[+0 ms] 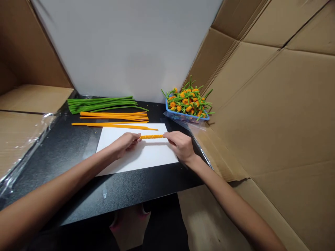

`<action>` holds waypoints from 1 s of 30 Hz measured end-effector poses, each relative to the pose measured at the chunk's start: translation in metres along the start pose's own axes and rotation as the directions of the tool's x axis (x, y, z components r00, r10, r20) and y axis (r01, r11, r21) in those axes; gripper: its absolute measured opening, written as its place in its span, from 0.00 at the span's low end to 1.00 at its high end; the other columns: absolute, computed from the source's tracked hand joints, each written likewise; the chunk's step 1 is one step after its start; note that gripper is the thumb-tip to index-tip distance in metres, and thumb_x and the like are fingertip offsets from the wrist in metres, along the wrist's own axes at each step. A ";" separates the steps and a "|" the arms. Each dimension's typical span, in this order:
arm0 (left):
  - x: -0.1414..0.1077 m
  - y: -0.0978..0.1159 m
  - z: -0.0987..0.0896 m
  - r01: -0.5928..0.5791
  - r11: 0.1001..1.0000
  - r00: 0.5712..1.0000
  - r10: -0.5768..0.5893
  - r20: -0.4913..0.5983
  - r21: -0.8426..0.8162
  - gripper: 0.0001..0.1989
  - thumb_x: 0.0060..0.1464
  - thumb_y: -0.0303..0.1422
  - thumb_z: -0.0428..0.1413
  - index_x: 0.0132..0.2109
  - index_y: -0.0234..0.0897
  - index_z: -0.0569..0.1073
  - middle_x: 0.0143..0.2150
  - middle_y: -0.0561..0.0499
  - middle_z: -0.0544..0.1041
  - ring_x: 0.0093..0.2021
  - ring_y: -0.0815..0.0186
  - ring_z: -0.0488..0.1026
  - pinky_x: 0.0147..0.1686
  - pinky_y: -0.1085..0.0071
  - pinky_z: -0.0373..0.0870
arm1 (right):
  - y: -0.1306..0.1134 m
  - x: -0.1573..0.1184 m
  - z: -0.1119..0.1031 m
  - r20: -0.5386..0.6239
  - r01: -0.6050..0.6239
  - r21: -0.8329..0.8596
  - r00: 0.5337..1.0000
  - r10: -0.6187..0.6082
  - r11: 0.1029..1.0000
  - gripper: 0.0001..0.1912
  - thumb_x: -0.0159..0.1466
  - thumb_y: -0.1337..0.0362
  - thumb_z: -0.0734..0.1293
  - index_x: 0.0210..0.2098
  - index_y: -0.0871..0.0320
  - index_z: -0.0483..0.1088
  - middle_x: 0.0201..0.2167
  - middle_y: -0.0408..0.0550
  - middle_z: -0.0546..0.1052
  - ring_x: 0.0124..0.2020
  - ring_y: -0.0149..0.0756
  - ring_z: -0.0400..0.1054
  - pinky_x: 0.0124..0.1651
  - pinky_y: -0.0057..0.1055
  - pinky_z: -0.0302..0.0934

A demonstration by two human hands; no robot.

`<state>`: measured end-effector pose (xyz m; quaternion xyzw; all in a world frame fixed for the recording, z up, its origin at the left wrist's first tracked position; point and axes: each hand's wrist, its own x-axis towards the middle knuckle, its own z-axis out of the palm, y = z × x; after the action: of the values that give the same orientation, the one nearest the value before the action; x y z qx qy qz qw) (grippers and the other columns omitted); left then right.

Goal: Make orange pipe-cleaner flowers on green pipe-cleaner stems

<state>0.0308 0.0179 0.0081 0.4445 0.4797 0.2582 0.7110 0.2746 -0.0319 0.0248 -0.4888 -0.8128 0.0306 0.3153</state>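
Between my two hands an orange pipe cleaner [152,136], bunched into a short ridged length, is stretched level above a white sheet [146,157]. My left hand [128,143] pinches its left end, fingers closed. At the other end, my right hand [181,144] has thumb and fingertips closed on it. Just beyond the hands lie straight orange pipe cleaners [115,124], some overlapping the sheet's far edge. Behind them is a bundle of green pipe cleaners [102,104].
A blue basket [188,116] at the back right is heaped with orange flowers on green stems [188,101]. Cardboard walls [282,115] stand right and left, with a pale wall [136,48] behind. The black tabletop [125,190] ends at a near edge.
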 end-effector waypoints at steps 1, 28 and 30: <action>-0.001 0.003 -0.002 0.050 0.996 0.998 -0.048 0.028 -0.074 0.15 0.54 0.37 0.53 0.24 0.37 0.60 0.20 0.61 0.47 0.17 0.76 0.40 0.19 0.74 0.37 | 0.003 -0.002 0.001 0.023 0.030 0.009 0.999 -0.030 1.000 0.16 0.66 0.70 0.60 0.45 0.54 0.79 0.46 0.51 0.81 0.50 0.44 0.74 0.54 0.42 0.66; 0.000 0.011 -0.019 0.002 1.000 0.985 -0.004 0.172 0.009 0.19 0.51 0.42 0.60 0.25 0.35 0.62 0.22 0.60 0.48 0.19 0.76 0.42 0.18 0.77 0.36 | 0.032 0.029 -0.010 0.259 0.344 -0.101 0.915 -0.309 0.934 0.13 0.70 0.69 0.60 0.44 0.65 0.76 0.38 0.57 0.80 0.38 0.40 0.73 0.41 0.36 0.67; 0.001 0.013 -0.023 0.067 0.996 0.970 -0.050 0.238 -0.063 0.19 0.52 0.40 0.60 0.25 0.36 0.61 0.22 0.60 0.46 0.19 0.77 0.39 0.17 0.77 0.35 | 0.031 0.027 -0.009 0.291 0.488 -0.255 0.862 -0.416 0.835 0.15 0.71 0.71 0.57 0.46 0.68 0.74 0.38 0.60 0.79 0.38 0.42 0.72 0.41 0.37 0.68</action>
<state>0.0108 0.0336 0.0163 0.4324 0.3952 0.1991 0.7856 0.2947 0.0035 0.0345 -0.3194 -0.9297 -0.1225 0.1365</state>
